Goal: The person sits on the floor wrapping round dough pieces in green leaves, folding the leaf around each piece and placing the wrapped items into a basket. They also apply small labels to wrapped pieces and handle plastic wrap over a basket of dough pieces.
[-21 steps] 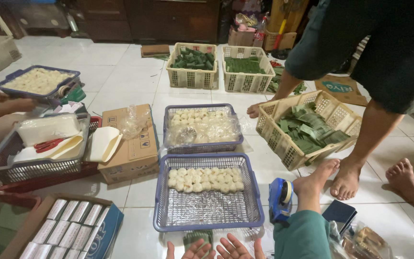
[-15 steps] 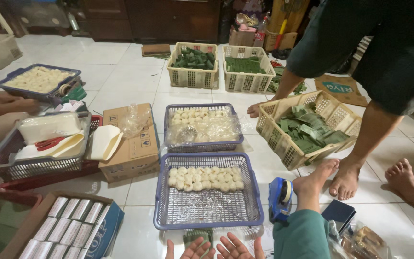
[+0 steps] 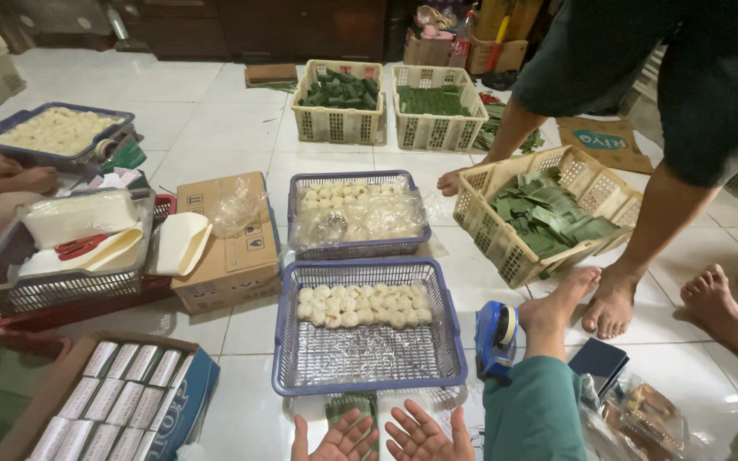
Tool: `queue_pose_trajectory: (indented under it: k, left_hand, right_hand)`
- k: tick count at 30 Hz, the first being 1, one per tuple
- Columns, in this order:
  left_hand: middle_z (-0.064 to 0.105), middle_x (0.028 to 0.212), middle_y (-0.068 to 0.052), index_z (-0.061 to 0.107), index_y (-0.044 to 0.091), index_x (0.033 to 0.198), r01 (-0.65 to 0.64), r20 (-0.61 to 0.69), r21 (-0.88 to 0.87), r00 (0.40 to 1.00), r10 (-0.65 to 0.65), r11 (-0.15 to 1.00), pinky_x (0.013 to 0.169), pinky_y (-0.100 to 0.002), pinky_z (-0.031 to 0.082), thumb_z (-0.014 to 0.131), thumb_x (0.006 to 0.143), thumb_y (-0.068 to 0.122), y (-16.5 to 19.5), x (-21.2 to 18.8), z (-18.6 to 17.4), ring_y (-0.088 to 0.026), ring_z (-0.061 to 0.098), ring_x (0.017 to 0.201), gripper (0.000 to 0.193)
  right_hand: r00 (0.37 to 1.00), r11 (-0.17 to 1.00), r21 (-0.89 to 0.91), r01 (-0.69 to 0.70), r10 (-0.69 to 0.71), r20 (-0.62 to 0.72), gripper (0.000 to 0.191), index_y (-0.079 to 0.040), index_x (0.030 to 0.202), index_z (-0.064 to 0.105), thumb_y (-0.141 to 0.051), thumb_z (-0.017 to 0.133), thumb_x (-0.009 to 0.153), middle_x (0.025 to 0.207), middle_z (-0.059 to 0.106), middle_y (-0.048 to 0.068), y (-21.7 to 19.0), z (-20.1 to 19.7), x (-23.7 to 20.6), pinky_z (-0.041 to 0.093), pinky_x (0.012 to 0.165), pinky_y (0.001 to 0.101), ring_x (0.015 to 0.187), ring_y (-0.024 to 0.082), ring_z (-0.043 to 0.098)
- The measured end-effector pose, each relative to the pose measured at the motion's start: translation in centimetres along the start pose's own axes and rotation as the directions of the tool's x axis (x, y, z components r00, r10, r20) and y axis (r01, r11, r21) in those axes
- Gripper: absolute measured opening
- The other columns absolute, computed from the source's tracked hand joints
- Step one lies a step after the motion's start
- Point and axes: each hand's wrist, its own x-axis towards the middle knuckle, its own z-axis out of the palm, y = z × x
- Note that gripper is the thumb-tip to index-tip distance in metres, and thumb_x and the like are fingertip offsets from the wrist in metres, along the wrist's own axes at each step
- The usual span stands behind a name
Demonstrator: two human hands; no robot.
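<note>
Two open palms sit at the bottom centre of the head view: my left hand and my right hand, fingers spread, side by side and nearly touching, clamped on nothing. Just above them, at the bottom centre, lies a small folded green leaf parcel, and beyond it the near blue basket with one band of pale round cakes along its far side and a bare clear plastic liner over the rest.

What I think could go wrong: my fingertips are close to the leaf parcel and the basket's near rim, so a careless reach could nudge the basket and roll the cakes out of their rows. The liner looks loose and crinkled, and a cake set down on it could slide. The blue tape dispenser stands right beside the basket, next to a bare foot, so a shift of that leg might knock it into the basket wall. A standing person's foot is close to the cream basket of leaves at centre right, which sits tilted and might tip.

Further up, a second blue basket holds cakes under plastic, beside a cardboard box.

Against the earlier frames almost nothing differs: my palms stay open and in the same place, the baskets have not shifted, and the standing person keeps the same stance.
</note>
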Motion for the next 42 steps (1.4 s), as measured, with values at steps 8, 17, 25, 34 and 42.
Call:
queue_pose_trajectory:
  k: [8, 17, 25, 34, 42]
  left_hand:
    - [0.058, 0.145, -0.018, 0.054, 0.008, 0.142, -0.001, -0.031, -0.004, 1.000, 0.001, 1.000, 0.110, -0.057, 0.042, 0.035, 0.071, 0.092, 0.2, -0.2, 0.5, -0.036, 0.053, 0.132, 0.112]
    - [0.034, 0.159, -0.016, 0.045, 0.011, 0.149, 0.300, 0.103, 0.775, 0.808, 0.580, -0.556, 0.117, -0.055, 0.032, 0.071, 0.087, 0.047, 2.1, -0.8, 3.0, -0.039, 0.030, 0.146, 0.076]
    - [0.016, 0.168, -0.012, 0.041, 0.018, 0.154, 0.581, -0.224, 0.456, 0.808, 0.545, -0.674, 0.116, -0.060, 0.025, 0.076, 0.083, 0.041, 3.5, -2.0, 6.6, -0.035, 0.016, 0.151, 0.081]
    - [0.059, 0.131, -0.009, 0.056, 0.015, 0.136, 0.680, -0.454, 0.537, 0.732, 0.509, -0.499, 0.106, -0.043, 0.050, 0.076, 0.086, 0.042, -0.4, -1.6, 2.5, -0.029, 0.059, 0.125, 0.060]
    - [0.065, 0.119, -0.015, 0.047, 0.008, 0.134, 0.755, -0.553, 0.517, 0.654, 0.516, -0.403, 0.097, -0.043, 0.055, 0.087, 0.078, 0.043, -1.2, -0.9, 0.1, -0.033, 0.066, 0.115, 0.077]
  right_hand:
    - [0.997, 1.000, -0.011, 0.012, -0.012, -0.073, 0.100, -0.002, 0.147, 0.046, -0.080, 0.027, 0.087, 0.139, 0.057, 0.023, -0.2, -1.4, 1.8, 0.041, 0.108, 0.0580, 0.130, 0.042, 0.052]
    - [0.560, -0.774, -0.614, 0.156, -0.443, 0.701, 0.050, -0.016, 0.128, 0.069, -0.049, 0.057, 0.092, 0.140, 0.062, 0.010, -4.1, 2.0, 3.3, 0.036, 0.110, 0.0530, 0.134, 0.035, 0.047]
    - [0.589, -0.876, -0.446, -0.184, -0.462, 0.664, 0.051, -0.016, 0.126, 0.067, -0.048, 0.063, 0.085, 0.136, 0.063, 0.014, -7.2, 4.7, 3.2, 0.032, 0.106, 0.0617, 0.133, 0.037, 0.046]
    - [0.871, -0.622, -0.678, -0.392, -0.487, -0.056, 0.065, -0.005, 0.107, 0.063, -0.064, 0.075, 0.084, 0.102, 0.072, 0.016, -0.2, -0.8, -0.4, 0.055, 0.089, 0.0444, 0.100, 0.033, 0.071]
    - [0.839, -0.412, -0.850, -0.327, -0.541, -0.060, 0.032, -0.006, 0.093, 0.071, -0.035, 0.076, 0.079, 0.089, 0.074, 0.016, -0.5, -1.9, 2.5, 0.055, 0.083, 0.0470, 0.090, 0.035, 0.072]
